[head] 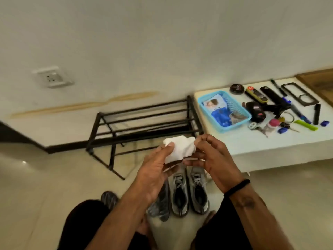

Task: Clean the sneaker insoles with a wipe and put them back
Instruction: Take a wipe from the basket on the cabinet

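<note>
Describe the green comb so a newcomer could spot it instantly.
Start at the low white platform against the wall, right of the black shoe rack. Past the blue basket, go to the clutter near the platform's right end. The green comb lies flat there, long and thin, the only bright lime-green item among mostly black and blue things.

The room is evenly and rather dimly lit with a soft greenish cast, and one small glare spot sits on the floor (24,162) at the left. Shadows are faint, the darkest lying under the rack (144,123). The whole picture is soft with slight motion blur, and wide-angle distortion bends the wall (162,42) and skirting line toward the edges.
</note>
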